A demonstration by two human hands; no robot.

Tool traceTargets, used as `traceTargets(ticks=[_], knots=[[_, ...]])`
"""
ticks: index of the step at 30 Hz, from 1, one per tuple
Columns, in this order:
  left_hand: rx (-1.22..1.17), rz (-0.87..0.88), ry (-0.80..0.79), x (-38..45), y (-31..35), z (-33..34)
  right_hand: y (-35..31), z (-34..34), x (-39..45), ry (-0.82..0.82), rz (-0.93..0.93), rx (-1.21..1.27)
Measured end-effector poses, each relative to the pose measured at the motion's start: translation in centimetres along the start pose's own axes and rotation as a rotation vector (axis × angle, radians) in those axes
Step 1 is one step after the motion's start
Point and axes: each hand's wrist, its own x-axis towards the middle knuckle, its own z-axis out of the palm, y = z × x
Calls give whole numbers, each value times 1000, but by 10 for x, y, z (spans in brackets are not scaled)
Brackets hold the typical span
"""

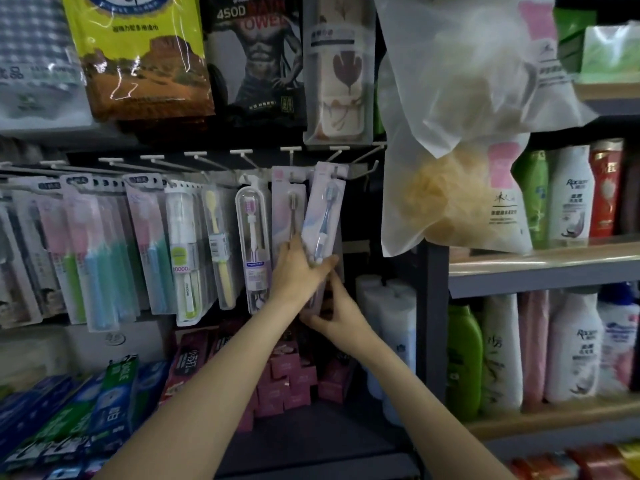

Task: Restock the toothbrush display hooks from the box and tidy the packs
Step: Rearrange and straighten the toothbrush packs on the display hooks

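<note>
A shop display of toothbrush packs hanging in rows from white wire hooks (242,157), seen from the person's own head height. Both bare arms reach up to the right end of the row. The left hand (298,271) rests against the lower part of a blue toothbrush pack (323,216), which hangs tilted from its hook, its bottom swung left over a neighbouring pink toothbrush pack (289,206). The left fingers lie mostly straight along the packs, thumb spread under the blue one, pressing rather than clenching. The right hand (330,313) sits just below, its fingers curled around the bottom edge of a pack; which pack exactly cannot be told, as the area is dark.

The box of stock is not in view. Toothpaste cartons (114,403) line the shelf below, and shampoo bottles (571,199) stand on shelves to the right.

The step in hand looks like tidying: straightening the tilted blue pack. The next move likely calls for swinging its bottom rightward until it hangs plumb and clear of its neighbour.
</note>
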Motion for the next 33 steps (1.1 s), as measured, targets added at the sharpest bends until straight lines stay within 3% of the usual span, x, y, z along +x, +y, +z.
traceTargets(ticks=[9, 11, 15, 17, 25, 28, 33], knots=[[214, 26, 35, 4, -2, -10, 16, -19, 2, -2, 86, 45], [237, 46, 34, 6, -4, -13, 18, -19, 14, 74, 78, 4], [352, 117, 50, 8, -10, -21, 21, -19, 46, 394, 172, -16], [399, 141, 65, 11, -14, -25, 26, -19, 67, 446, 245, -70], [470, 195, 75, 15, -22, -26, 64, -11, 134, 492, 378, 57], [487, 191, 72, 15, -23, -26, 58, -13, 128, 440, 415, 145], [425, 173, 56, 12, -22, -21, 44, -18, 104, 388, 272, 221]])
